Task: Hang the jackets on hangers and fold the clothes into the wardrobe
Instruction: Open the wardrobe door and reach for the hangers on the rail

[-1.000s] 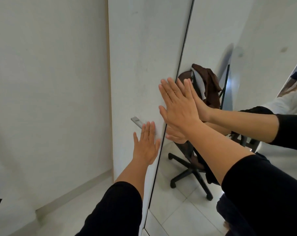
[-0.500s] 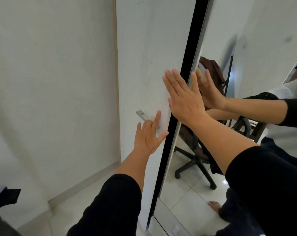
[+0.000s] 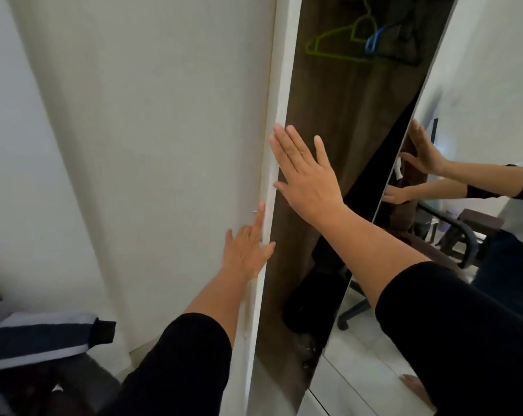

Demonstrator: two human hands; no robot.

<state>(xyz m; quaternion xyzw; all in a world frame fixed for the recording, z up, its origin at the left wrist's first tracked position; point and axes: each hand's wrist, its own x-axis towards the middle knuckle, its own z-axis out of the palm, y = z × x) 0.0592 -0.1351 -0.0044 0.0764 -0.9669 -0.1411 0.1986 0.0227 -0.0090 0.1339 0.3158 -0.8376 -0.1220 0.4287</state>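
Low in the frame, two arms in black sleeves reach up. The left hand [image 3: 248, 250] lies flat on the white door [image 3: 164, 145], fingers straight, thumb at its edge. Higher, in the middle, the right hand [image 3: 305, 178] is spread flat at that same edge, holding nothing. Behind it the wardrobe [image 3: 338, 115] shows dark wood. At the top hang a green hanger [image 3: 338, 40] and a blue hanger [image 3: 374, 40]. On the right is a mirror door [image 3: 479, 85].

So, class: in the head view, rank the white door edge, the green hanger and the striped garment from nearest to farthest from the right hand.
1. White door edge: beside the right hand, at its fingers.
2. Green hanger: above, inside the wardrobe.
3. Striped garment: lower left, by the floor.
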